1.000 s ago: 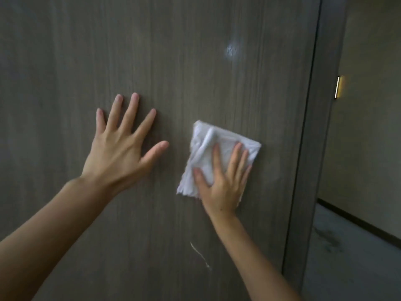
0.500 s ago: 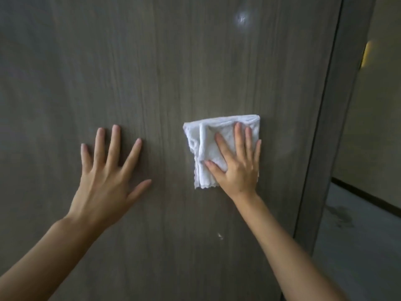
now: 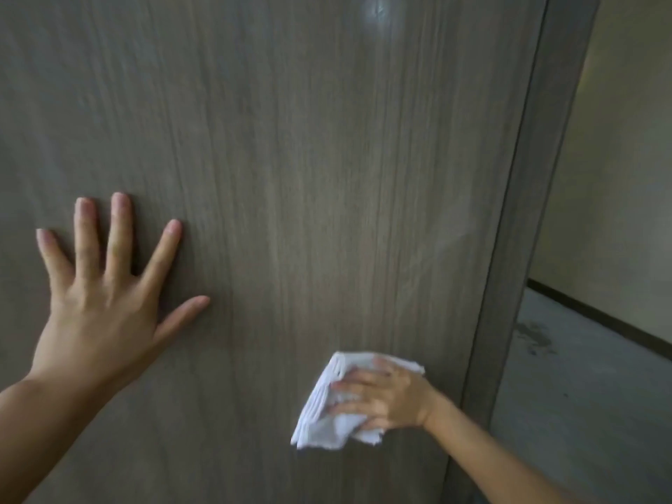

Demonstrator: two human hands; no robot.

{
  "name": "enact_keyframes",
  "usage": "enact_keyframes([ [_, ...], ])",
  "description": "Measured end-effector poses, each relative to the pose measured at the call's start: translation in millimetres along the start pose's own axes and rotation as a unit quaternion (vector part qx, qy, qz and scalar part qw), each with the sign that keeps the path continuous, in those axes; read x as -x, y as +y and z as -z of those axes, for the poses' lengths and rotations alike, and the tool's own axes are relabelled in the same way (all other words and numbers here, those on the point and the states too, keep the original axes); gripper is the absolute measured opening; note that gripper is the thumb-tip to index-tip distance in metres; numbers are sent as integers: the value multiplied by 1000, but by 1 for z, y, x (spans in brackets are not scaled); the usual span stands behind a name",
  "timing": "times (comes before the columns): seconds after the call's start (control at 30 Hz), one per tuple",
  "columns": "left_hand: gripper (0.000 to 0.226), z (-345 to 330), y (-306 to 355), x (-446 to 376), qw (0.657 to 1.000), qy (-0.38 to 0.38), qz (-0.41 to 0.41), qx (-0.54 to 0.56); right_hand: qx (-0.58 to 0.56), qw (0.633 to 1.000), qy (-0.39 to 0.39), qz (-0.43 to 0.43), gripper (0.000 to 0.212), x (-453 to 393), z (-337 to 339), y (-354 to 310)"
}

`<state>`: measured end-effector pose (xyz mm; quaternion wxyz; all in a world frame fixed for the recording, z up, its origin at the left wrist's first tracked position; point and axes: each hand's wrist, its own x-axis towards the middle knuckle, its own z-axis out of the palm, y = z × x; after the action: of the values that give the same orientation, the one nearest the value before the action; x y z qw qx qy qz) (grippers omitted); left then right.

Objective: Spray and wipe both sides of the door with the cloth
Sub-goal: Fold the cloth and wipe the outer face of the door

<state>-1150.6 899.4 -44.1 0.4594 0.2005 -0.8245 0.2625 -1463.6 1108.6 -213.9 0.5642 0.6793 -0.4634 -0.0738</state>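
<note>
A grey-brown wood-grain door (image 3: 291,176) fills most of the view. My left hand (image 3: 105,303) lies flat against it at the left, fingers spread and pointing up. Low on the door, towards its right edge, my right hand (image 3: 385,398) presses a folded white cloth (image 3: 323,420) against the surface, fingers straight and pointing left across the cloth. No spray bottle is in view.
The door's edge (image 3: 527,212) runs down the right side. Beyond it are a pale wall (image 3: 625,176), a dark skirting strip (image 3: 600,314) and a grey floor (image 3: 582,412) with a dark stain. A light reflection shows near the door's top.
My right hand has swept the cloth downward from mid-height to low on the door and turned so the fingers point left. My left hand stays flat on the door.
</note>
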Motion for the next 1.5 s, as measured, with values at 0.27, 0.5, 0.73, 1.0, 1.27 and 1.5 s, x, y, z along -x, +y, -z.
enact_keyframes([
  [0.27, 86, -14, -1, -3, 997, -38, 54, 44, -11, 867, 161, -471, 66, -55, 61, 197],
  [0.5, 80, -3, 7, -1, 999, -1, 33, 40, -45, 776, 200, -597, 63, -61, 44, 118],
  [0.73, 82, 6, 83, -37, 995, -13, -91, -28, -34, 919, 85, -383, 70, -9, 15, 36],
  [1.0, 90, -11, 90, -49, 993, -10, -101, -67, -30, 798, 214, -563, 67, -58, 59, 212],
  [1.27, 84, -15, 88, -48, 992, 14, -110, -66, -59, 824, 157, -541, 63, -34, 20, 62],
  [1.5, 83, -14, 91, -49, 991, 20, -114, -72, -22, 927, 83, -366, 72, 22, 5, 47],
])
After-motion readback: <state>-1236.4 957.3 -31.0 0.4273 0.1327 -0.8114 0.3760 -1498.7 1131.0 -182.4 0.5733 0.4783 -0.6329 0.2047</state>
